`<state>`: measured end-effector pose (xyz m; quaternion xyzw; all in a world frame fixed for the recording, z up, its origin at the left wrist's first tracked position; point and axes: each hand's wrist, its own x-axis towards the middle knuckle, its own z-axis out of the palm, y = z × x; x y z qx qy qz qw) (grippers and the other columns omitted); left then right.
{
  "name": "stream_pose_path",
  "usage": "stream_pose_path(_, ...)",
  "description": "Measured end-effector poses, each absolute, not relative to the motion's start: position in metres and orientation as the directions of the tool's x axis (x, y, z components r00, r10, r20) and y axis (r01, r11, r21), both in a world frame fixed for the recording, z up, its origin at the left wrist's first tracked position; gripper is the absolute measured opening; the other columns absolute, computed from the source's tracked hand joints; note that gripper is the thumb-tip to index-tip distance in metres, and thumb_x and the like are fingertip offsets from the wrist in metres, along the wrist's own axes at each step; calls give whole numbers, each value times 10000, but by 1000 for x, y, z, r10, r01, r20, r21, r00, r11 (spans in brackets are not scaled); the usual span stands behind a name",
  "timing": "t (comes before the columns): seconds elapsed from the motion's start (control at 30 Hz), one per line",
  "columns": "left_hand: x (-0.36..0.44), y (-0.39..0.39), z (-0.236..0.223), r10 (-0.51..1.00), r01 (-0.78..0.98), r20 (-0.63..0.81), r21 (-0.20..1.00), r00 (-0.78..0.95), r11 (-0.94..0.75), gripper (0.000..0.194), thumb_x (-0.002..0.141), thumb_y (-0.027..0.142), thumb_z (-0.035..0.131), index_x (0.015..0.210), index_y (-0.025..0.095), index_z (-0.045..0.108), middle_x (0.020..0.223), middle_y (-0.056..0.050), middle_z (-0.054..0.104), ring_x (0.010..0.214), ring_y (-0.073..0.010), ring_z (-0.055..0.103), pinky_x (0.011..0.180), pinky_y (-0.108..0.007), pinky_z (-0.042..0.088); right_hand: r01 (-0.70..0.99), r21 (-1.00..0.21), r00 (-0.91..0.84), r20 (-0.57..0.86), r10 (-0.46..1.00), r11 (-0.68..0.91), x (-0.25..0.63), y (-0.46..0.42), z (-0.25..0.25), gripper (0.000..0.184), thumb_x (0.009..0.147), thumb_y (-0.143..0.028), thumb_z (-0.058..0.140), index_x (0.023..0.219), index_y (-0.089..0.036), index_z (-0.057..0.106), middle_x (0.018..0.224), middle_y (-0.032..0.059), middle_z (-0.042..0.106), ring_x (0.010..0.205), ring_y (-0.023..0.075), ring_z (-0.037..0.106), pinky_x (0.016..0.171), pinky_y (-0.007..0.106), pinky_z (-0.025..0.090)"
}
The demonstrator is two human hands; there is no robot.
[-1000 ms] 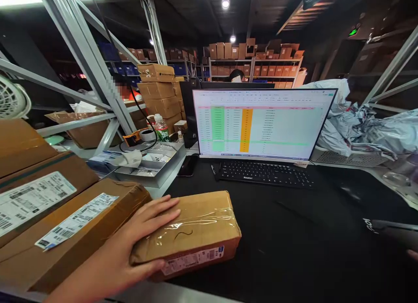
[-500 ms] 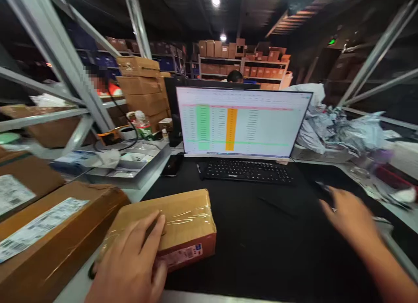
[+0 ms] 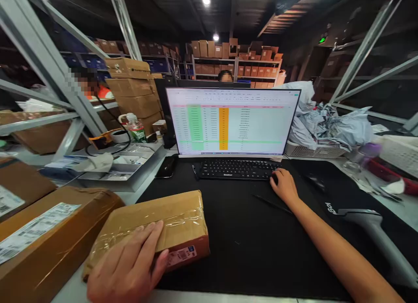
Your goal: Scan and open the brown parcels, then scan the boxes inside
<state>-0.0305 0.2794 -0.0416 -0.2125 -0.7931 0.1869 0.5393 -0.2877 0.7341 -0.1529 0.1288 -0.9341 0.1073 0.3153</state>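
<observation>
While the left hand (image 3: 129, 268) lies flat on top of the taped cardboard parcel (image 3: 156, 222), fingers spread and thumb hooked over its near edge rather than clamped round it, the parcel sits at the near left of the black tabletop (image 3: 248, 246), its long axis running left to right and slightly away toward the right, label end facing the camera. The right hand (image 3: 284, 186) rests at the right end of the keyboard (image 3: 237, 169), fingers curled down; whether that grip closes on anything cannot be told. Print on the parcel's label is too small to read, and the bigger boxes (image 3: 48, 242) to the left are cut off by the frame. Behind the monitor (image 3: 230, 122) stand shelves of cartons under dim ceiling lamps.
</observation>
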Motion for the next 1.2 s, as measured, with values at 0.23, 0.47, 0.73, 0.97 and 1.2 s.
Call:
stream_pose_path(0.23, -26, 290, -37, 471, 175, 819, -438, -328, 882, 319, 956, 273, 550, 1103, 50, 725, 903, -142, 779, 788, -256, 682, 752, -370, 459, -329, -128, -759, 625, -181, 936, -295, 741, -163, 319, 955, -342, 498, 971, -145, 748, 1191, 163, 656, 1152, 331, 548, 962, 476, 483)
stream_pose_path(0.47, -26, 291, -39, 444, 178, 840, -407, -313, 896, 348, 965, 295, 517, 1109, 58, 727, 902, -135, 781, 785, -244, 671, 736, -352, 453, -339, -125, -788, 580, -208, 933, -297, 738, -160, 401, 956, -406, 516, 1206, -161, 711, 1327, 169, 581, 1232, 342, 515, 1021, 497, 459)
stream_pose_path(0.73, -26, 293, -39, 434, 182, 849, -396, -302, 900, 365, 965, 316, 506, 1094, 58, 729, 900, -132, 780, 770, -241, 669, 705, -352, 434, -354, -181, -822, 528, -213, 918, -298, 736, -143, 427, 993, -434, 440, 1249, -185, 673, 1438, 153, 538, 1359, 356, 436, 1125, 565, 356)
stream_pose_path(0.97, -29, 294, -36, 387, 206, 869, -336, -309, 919, 428, 955, 413, 485, 1074, 81, 726, 873, -108, 780, 761, -236, 679, 685, -349, 441, -431, -307, -894, 273, -356, 848, -254, 747, -132, 386, 934, -535, 546, 1001, -208, 741, 950, 85, 728, 812, 230, 692, 738, 328, 557)
stream_pose_path(1.2, -18, 308, -47, 216, 200, 907, -151, -362, 968, 293, 929, 340, 537, 1065, 147, 710, 966, -86, 784, 876, -251, 704, 830, -391, 465, -510, -345, -854, 313, -416, 788, -222, 732, -146, 274, 885, -384, 493, 952, -207, 692, 941, 131, 692, 848, 295, 710, 763, 427, 585)
